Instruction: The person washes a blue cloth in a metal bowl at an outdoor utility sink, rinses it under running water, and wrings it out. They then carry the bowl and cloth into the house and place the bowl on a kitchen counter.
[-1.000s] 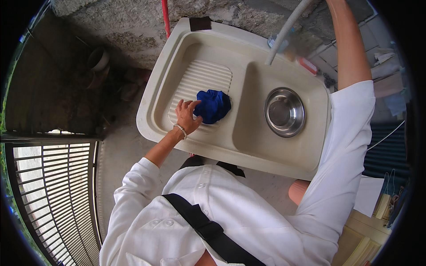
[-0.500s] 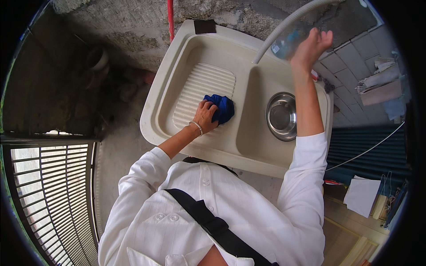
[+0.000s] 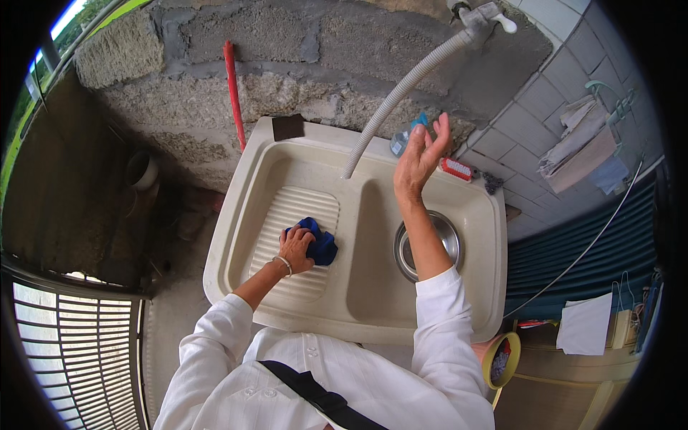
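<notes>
My left hand [image 3: 295, 249] rests on a crumpled blue cloth [image 3: 322, 246], its fingers bent over the near left part. The cloth lies on the ridged washboard [image 3: 304, 203] in the shallow left part of a beige double sink [image 3: 244, 188]. Raised above the back right of the sink, my right hand [image 3: 418, 163] has its fingers stretched out and holds nothing that I can see. Behind it stands a clear bottle with a blue top [image 3: 399, 142], partly covered by the hand. Under my right forearm, a round steel basin [image 3: 454, 241] sits in the deeper right bowl.
A grey corrugated hose [image 3: 393, 99] runs from a wall tap [image 3: 489, 16] down to the sink. A red-and-white brush [image 3: 456, 169] and a dark scouring pad [image 3: 492, 183] lie on the back right rim. Cloths [image 3: 582, 147] hang on the tiled wall. A yellow bucket [image 3: 510, 360] stands right of the sink.
The view has tilted up, bringing in the tap and more wall. My right hand has shifted left relative to the bottle, now in front of it. My left hand stays on the blue cloth.
</notes>
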The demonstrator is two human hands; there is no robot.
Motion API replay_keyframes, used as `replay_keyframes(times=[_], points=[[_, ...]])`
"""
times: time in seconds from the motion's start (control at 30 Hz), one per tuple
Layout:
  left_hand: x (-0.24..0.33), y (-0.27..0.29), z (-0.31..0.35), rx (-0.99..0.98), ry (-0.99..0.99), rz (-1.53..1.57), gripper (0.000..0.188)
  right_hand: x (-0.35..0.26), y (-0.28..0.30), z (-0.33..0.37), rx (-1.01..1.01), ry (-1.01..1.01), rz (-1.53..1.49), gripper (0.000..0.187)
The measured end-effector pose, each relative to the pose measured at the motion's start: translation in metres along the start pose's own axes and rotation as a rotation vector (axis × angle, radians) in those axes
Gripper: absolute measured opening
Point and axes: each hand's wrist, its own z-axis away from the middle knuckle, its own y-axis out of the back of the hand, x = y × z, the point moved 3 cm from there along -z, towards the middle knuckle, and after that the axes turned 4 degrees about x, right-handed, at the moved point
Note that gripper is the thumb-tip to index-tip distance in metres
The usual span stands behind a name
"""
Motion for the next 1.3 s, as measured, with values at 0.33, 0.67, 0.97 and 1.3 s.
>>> replay_keyframes(times=[0.33, 0.67, 0.97, 1.3], points=[[0.035, 0.036, 0.005, 0.014, 0.029, -0.085, 0.053, -0.076, -0.013, -0.209, 0.035, 0.084, -0.388, 0.040], [0.036, 0.029, 0.008, -0.003, 0.078, -0.087, 0.052, -0.058, -0.013, -0.218, 0.124, -0.083, -0.494, 0.026], [-0.005, 0.029, 0.008, 0.392, 0.204, 0.325, 0.033, -0.028, -0.016, -0.128, 0.241, -0.334, -0.469, 0.047], [0.025, 0.027, 0.020, 0.134, 0.394, 0.034, 0.037, 0.072, 0.017, 0.313, -1.071, -0.404, 0.192, 0.046]])
